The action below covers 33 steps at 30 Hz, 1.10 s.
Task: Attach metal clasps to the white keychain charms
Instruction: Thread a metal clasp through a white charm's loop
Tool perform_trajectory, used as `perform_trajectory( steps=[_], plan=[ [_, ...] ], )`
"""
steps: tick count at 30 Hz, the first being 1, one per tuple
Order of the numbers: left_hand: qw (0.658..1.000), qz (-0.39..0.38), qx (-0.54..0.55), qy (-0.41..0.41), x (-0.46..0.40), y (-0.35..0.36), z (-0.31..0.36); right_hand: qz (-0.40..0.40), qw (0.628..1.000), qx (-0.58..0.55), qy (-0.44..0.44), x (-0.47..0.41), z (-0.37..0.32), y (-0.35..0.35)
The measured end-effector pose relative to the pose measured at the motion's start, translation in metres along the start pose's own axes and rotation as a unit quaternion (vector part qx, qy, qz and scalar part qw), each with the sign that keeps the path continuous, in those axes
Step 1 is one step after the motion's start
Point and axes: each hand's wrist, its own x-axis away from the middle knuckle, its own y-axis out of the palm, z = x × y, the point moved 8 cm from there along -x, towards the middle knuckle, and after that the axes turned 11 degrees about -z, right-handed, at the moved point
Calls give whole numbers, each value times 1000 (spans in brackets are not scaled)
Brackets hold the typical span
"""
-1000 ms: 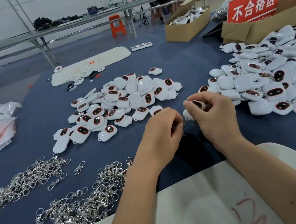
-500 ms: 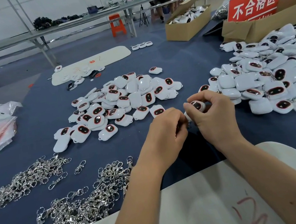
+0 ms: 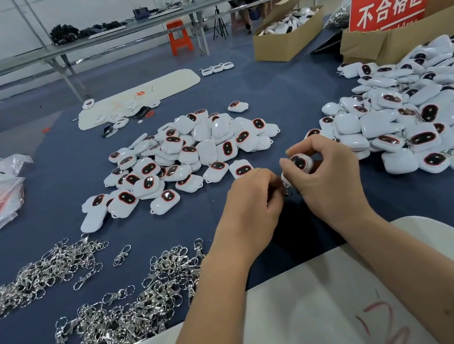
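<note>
Right hand (image 3: 327, 176) pinches a white charm (image 3: 299, 162) by its rims; left hand (image 3: 249, 198), just beside, curls around a metal clasp (image 3: 288, 192); charm likely light, rigid, glossy and slippery; grip the edges near its loop.

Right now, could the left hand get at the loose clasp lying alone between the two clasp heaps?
Probably yes, once freed: the left hand is busy at the charm, but only bare cloth lies between it and the lone clasp.
</note>
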Motion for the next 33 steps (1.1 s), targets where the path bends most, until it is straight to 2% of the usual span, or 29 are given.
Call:
perform_trajectory(
  steps=[3, 13, 18, 23, 28, 33],
  plan=[
    [1000, 4, 15, -6, 0, -1, -2, 2, 1000, -13, -3, 0, 2, 0],
    [993, 62, 87, 43, 2, -10, 5, 21, 983, -167, 68, -2, 26, -1],
    [991, 91, 76, 63, 3, -16, 9, 3, 971, -221, 93, -2, 30, 4],
    [993, 90, 44, 55, 3, -16, 7, 12, 980, -183, 73, -2, 26, 0],
    [995, 73, 64, 5, 2, -14, -3, 22, 996, -85, -12, 2, 3, -2],
    [998, 67, 22, -2, 2, -16, -1, 9, 996, -29, -78, 8, -15, 0]
  ],
)
